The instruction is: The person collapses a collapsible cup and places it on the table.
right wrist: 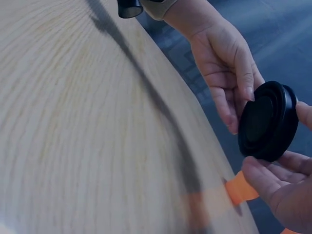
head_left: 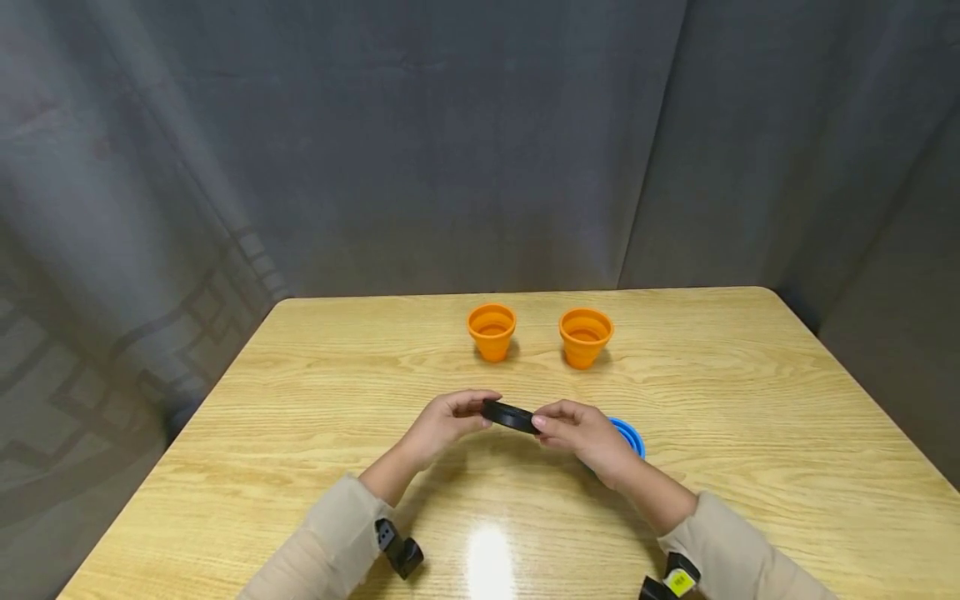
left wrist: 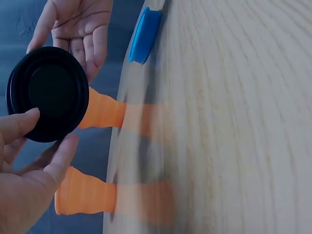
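Observation:
A black collapsible cup (head_left: 510,416), folded flat into a thick disc, is held above the table between both hands. My left hand (head_left: 444,429) pinches its left edge, thumb on the near face in the left wrist view. From the other side my right hand (head_left: 588,437) grips the rim with thumb and fingers. Concentric rings show on the face of the black cup (left wrist: 51,92) in the left wrist view. On the table, partly hidden behind my right hand, lies a blue flattened cup (head_left: 632,437).
Two orange collapsible cups stand expanded and upright toward the back of the wooden table (head_left: 337,375): one on the left (head_left: 492,335), one on the right (head_left: 585,340). A grey curtain (head_left: 450,150) hangs behind the table's far edge.

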A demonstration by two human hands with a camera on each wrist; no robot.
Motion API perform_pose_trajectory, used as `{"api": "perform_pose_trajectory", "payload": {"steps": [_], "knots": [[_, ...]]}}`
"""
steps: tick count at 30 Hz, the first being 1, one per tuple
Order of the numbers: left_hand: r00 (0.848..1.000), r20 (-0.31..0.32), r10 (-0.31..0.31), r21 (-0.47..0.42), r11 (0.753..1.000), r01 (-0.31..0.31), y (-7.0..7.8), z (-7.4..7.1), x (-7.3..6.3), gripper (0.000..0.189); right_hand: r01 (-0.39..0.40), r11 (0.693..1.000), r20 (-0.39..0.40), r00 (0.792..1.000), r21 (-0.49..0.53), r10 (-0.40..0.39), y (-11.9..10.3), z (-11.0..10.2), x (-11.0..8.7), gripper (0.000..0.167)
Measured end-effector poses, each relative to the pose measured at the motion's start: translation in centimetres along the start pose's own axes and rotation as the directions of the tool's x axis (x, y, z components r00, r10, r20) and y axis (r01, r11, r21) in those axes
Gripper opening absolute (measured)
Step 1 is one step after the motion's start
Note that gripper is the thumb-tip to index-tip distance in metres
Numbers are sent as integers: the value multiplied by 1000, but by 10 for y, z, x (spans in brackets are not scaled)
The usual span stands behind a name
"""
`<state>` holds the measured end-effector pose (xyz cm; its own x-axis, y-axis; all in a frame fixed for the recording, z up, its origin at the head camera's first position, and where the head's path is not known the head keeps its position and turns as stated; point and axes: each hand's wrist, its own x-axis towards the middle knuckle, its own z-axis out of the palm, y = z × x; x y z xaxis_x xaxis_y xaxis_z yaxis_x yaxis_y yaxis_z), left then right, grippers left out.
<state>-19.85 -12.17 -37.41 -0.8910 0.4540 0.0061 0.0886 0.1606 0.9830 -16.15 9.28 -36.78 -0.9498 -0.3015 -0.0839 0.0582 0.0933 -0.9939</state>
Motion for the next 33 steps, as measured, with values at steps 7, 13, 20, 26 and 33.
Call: {"api": "perform_pose_trajectory", "payload": {"steps": [7,13,20,26,33], "knots": [[999,32,-11,-25,1000,12,-2,-3,-3,42,-12,1000,-55,998,-19,11,5,4,-2,44],[995,99,-30,-11,999,31,1,-5,-7,51,2,1000,-89,996,-26,-4,5,5,-4,49],[986,158,-45,-15,999,48,4,-5,-9,62,29,999,-37,999,-34,-31,10,3,-9,58],[985,166,-46,57,998,37,-1,-3,-10,63,47,997,-24,999,-68,-48,19,4,-10,60],[978,203,-44,216,976,-1,-7,1,-10,65,32,994,-53,998,-106,-38,25,11,-12,60]]}}
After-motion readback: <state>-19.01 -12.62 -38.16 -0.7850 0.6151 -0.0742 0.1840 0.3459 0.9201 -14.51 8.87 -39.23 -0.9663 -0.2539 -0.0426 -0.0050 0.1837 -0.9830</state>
